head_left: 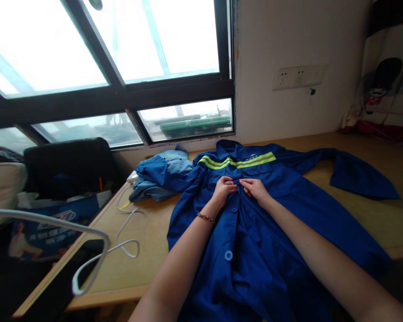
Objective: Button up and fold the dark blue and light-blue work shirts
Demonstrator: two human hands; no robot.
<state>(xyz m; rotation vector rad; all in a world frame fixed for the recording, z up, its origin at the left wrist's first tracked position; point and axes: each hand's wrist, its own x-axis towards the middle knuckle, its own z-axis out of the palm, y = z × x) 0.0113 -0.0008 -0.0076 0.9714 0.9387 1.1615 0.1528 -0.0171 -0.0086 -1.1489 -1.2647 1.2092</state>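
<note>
A blue work jacket [309,210] with a yellow-green and grey reflective stripe across the chest lies front side up, its collar toward the window. My left hand [224,188] pinches the front edge of the jacket at mid-front. Close beside it, my right hand [254,188] grips the opposite front edge, fingers pressed together. Both hands nearly meet over the placket, and whatever button sits between the fingertips is hidden. Nearer to me, a blue button [228,255] shows on the left front panel. One sleeve [362,174] stretches out to the right.
Folded blue clothing [164,172] lies left of the jacket on the wooden table [147,250]. A white cable [100,235] loops over the table's left edge. Beyond that edge stand a black chair [70,165] and a printed bag [53,232]. Wall sockets [298,76] are behind.
</note>
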